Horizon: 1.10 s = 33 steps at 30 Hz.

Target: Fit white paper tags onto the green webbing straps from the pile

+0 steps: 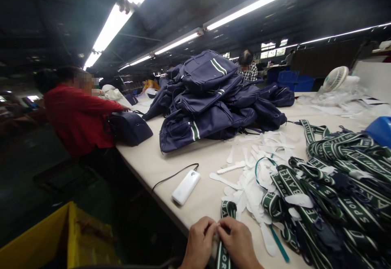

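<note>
At the near table edge, my left hand and my right hand meet fingertip to fingertip over a green strap with white lettering. Both hands are closed in a pinch on it, and the strap's looped end rises beyond the fingers. Right of my hands lies a pile of similar green lettered straps. White paper-like strips are scattered between that pile and a white power bank with a black cable.
Navy bags are heaped at the table's middle. A person in red handles a navy bag at the left. A yellow bin stands lower left. A fan and plastic wrap are at the back right.
</note>
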Tool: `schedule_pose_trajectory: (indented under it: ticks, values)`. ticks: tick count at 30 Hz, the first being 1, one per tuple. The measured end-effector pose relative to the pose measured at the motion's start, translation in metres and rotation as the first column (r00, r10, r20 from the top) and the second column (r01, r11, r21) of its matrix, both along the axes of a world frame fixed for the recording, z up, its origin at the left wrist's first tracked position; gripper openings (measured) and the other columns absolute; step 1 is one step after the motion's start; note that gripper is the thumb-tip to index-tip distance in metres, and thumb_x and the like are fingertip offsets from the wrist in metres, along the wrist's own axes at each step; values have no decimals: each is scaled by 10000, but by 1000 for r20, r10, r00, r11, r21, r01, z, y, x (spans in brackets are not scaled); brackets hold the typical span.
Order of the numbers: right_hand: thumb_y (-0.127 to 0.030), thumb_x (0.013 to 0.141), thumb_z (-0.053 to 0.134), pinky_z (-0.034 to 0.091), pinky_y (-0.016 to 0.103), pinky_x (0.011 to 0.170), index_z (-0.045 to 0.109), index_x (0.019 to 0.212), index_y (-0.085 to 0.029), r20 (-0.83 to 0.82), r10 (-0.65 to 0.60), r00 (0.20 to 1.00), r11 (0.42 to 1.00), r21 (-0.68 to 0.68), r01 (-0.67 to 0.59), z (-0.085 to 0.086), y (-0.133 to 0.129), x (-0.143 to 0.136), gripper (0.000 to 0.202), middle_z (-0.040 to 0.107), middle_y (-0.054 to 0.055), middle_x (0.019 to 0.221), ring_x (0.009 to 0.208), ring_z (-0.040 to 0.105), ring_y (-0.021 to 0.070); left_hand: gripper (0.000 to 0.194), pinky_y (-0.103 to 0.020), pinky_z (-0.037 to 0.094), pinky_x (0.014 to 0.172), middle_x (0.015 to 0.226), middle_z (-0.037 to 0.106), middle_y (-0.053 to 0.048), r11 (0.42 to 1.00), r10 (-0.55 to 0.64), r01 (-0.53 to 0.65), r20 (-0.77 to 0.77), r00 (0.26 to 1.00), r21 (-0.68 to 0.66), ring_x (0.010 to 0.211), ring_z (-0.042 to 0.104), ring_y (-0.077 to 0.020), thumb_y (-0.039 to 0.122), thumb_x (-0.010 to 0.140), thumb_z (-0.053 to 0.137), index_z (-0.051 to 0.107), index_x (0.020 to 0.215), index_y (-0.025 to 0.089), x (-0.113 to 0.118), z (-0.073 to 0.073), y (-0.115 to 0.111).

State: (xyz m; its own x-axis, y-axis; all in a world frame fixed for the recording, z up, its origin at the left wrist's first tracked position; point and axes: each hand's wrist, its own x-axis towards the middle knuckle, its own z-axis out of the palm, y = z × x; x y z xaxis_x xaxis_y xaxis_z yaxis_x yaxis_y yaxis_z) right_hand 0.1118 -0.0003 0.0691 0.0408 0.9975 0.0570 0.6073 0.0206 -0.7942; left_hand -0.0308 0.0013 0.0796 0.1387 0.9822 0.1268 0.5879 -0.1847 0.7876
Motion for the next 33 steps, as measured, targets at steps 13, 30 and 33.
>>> schedule_pose_trajectory:
  ticks: [13,30,33]
  values:
    - [-285,796,586,469,291,747,743,740,-229,-277,59,959,998,6,-59,-6,3,10,175,741,23,768,757,675,225,243,-278,492,746,837,692,-71,985,-175,174,81,981,12,778,646,-189,259,913,502,732,862,202,-13,2,7]
    - [-681,897,390,378,274,576,525,670,-219,-272,-105,956,990,-118,75,-5,-36,4,532,598,26,609,600,529,192,300,-253,408,565,601,611,-17,987,135,-100,305,943,-127,567,550,-153,407,872,561,599,668,190,30,16,-28]
    - [-609,923,410,343,266,560,485,631,-205,-353,-125,927,992,-65,109,3,-31,2,504,523,-1,575,571,471,162,329,-222,365,476,522,549,21,942,244,-76,515,822,-326,472,466,-109,446,765,695,592,623,167,29,19,-24]
